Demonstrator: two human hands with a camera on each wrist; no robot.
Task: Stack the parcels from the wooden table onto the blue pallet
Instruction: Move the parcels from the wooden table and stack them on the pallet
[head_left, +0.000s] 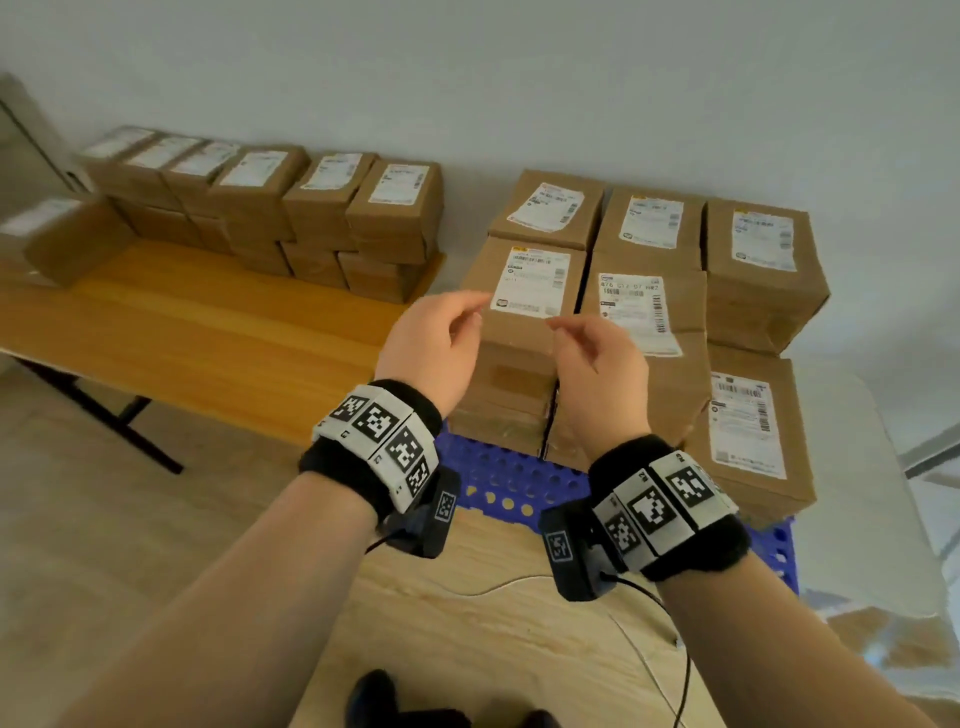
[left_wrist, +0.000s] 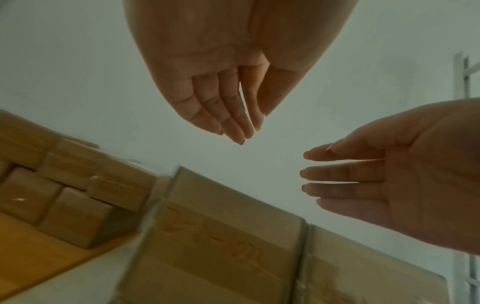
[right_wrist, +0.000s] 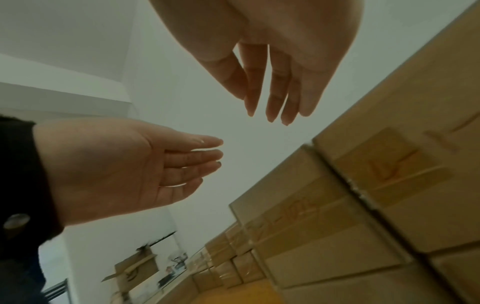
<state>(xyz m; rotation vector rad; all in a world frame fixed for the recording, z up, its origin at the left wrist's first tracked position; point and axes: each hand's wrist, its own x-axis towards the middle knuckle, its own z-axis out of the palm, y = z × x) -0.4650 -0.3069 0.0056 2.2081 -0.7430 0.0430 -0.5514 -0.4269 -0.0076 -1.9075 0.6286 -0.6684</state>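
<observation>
Both hands, the left hand (head_left: 434, 343) and right hand (head_left: 597, 364), hung relaxed and empty before the stacked brown cardboard parcels (head_left: 524, 291) on the blue perforated plastic pallet (head_left: 509, 483); the next parcel, from the brown cardboard row (head_left: 322, 208) on the wooden table (head_left: 208, 332) to their left, would best be gripped by opposite sides.

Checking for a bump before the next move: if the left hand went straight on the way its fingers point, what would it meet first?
Probably the front-left parcel atop the stack on the blue pallet; the left hand, open and empty, points at its near edge. Depth is unclear.
</observation>
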